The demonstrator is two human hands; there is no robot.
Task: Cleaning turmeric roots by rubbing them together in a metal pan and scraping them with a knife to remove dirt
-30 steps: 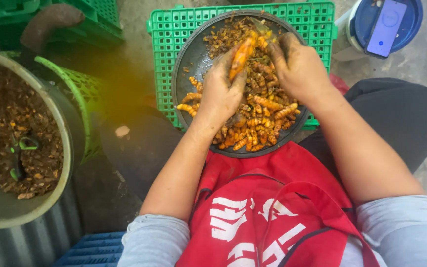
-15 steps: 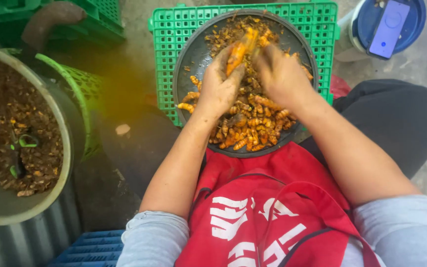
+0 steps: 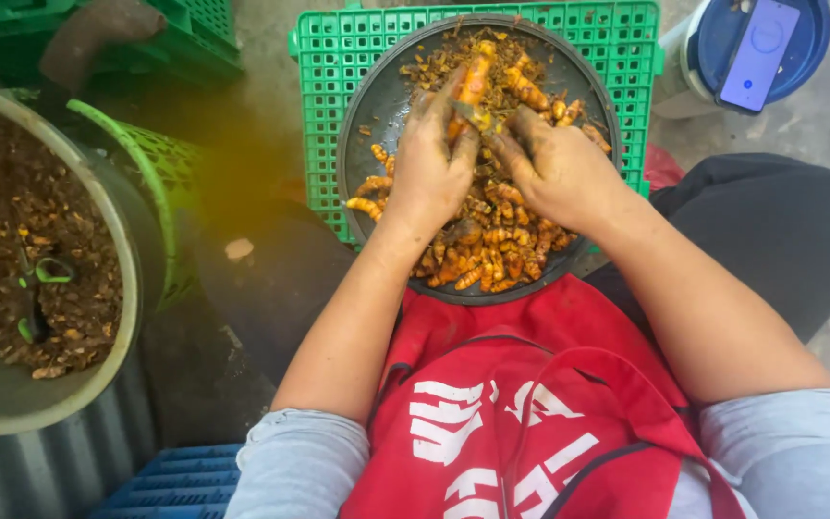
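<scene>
Turmeric root (image 3: 474, 79) stands nearly upright, gripped in your left hand (image 3: 431, 168), over the round dark tray (image 3: 369, 111). Your right hand (image 3: 561, 168) pinches its lower end, fingers closed, just beside.

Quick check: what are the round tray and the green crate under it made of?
Tray: probably metal, dull dark grey, thin raised rim, smudged with orange dust; enamel or plastic can't be ruled out. Crate: moulded plastic, bright green, slightly glossy, with an even square lattice.
</scene>
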